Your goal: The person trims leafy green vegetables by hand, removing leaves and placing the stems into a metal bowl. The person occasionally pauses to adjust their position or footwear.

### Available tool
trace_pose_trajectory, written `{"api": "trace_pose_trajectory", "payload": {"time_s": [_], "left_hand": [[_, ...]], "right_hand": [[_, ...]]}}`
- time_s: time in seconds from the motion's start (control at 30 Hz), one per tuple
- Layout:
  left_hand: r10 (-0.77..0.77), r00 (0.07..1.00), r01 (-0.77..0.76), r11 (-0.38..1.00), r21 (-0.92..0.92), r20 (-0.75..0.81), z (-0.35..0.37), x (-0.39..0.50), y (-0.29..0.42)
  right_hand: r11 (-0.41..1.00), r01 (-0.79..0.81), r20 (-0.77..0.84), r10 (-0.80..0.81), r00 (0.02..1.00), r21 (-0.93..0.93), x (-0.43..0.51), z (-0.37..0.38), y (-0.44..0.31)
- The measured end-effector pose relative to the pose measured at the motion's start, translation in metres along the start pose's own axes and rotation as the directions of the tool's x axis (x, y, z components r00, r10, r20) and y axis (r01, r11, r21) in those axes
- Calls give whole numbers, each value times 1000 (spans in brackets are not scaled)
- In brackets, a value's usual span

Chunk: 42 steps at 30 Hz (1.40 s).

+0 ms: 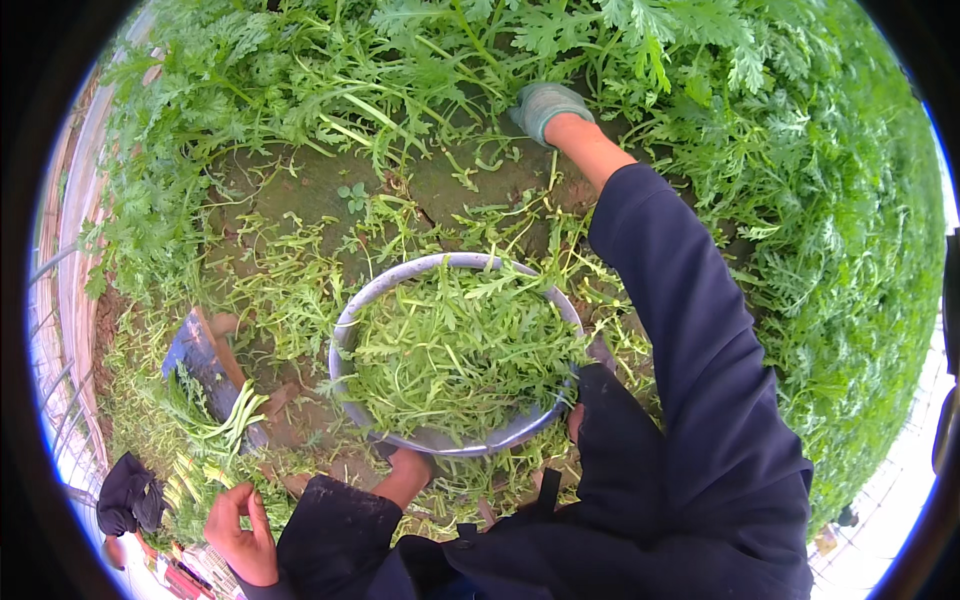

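My right hand, in a grey-green knit glove, reaches forward to the base of standing leafy greens with lobed leaves. Its fingers point away from me into the stems and are hidden, so what they grip cannot be told. My bare left hand is at the lower left, loosely curled with thumb and fingertips close together and nothing visible in it. Between my legs stands a round metal basin, heaped with loose cut leaves and stems. A bundle of cut greens, pale stem ends showing, lies against a worn blue board.
Trimmed stems and leaves litter the soil around the basin. Dense greens stand along the right. Plastic sheeting and a wire fence border the left. Another person in dark clothing bends over near a red crate.
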<state>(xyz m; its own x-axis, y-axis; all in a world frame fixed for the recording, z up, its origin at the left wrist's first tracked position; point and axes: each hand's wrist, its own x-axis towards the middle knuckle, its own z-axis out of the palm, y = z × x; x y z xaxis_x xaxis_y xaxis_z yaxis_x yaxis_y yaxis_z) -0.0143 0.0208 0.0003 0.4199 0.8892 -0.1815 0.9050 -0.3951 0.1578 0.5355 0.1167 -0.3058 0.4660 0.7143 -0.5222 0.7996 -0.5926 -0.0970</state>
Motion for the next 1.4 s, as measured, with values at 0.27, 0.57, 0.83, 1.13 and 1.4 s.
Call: {"api": "trace_pose_trajectory", "payload": {"time_s": [0.27, 0.57, 0.83, 1.13, 1.4], "left_hand": [[-9, 1000, 8, 1000, -26, -23, -1, 1, 7], [49, 999, -49, 998, -43, -1, -6, 7, 18], [-41, 999, 43, 997, -66, 35, -9, 3, 19], [26, 998, -24, 999, -26, 65, -14, 9, 21], [7, 1000, -6, 999, -46, 26, -11, 10, 28]], "right_hand": [[895, 207, 206, -306, 930, 396, -29, -34, 33], [994, 110, -253, -107, 962, -5, 11, -6, -38], [996, 42, -83, -49, 995, -83, 22, -9, -39], [927, 310, -133, -287, 949, 210, 14, -11, -51], [979, 199, 15, -200, 980, 38, 34, 0, -74]]}}
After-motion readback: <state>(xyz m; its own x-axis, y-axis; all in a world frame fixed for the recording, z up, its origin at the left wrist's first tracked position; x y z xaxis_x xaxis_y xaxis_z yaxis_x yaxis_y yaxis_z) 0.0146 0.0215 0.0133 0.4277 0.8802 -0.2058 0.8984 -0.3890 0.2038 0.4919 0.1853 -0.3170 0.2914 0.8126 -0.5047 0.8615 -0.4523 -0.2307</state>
